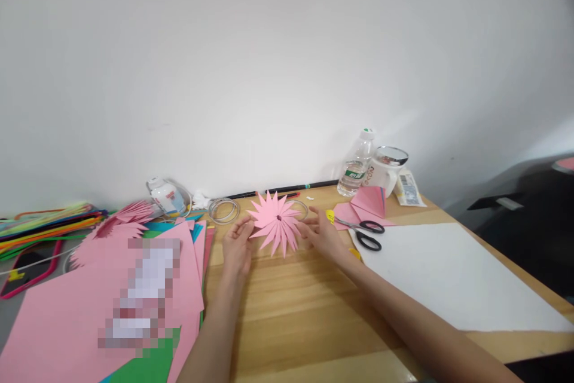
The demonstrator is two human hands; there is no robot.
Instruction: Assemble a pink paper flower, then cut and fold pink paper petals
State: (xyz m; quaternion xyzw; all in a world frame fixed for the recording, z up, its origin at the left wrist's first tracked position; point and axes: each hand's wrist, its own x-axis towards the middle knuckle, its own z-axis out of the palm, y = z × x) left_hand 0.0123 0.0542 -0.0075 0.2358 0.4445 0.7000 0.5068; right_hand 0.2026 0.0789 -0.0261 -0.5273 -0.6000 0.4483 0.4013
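Observation:
A pink paper flower (271, 232) with pointed, folded petals is spread between my hands above the wooden table. Its small centre hole looks dark. My left hand (237, 247) pinches the petals at the left edge. At the right edge, my right hand (319, 232) grips the petals with thumb and fingers. Just right of that hand lie scissors (365, 233) with black handles, their blades partly over folded pink paper (368, 202). Part of a yellow round item (330, 215) shows behind my right fingers.
Pink sheets (67, 305), pleated pink paper (130, 218) and coloured pipe cleaners (54, 224) cover the left side. A white sheet (452, 275) lies at right. A water bottle (356, 168), a white mug (383, 174), a white bottle (167, 196) and a wire coil (223, 211) stand or lie near the wall.

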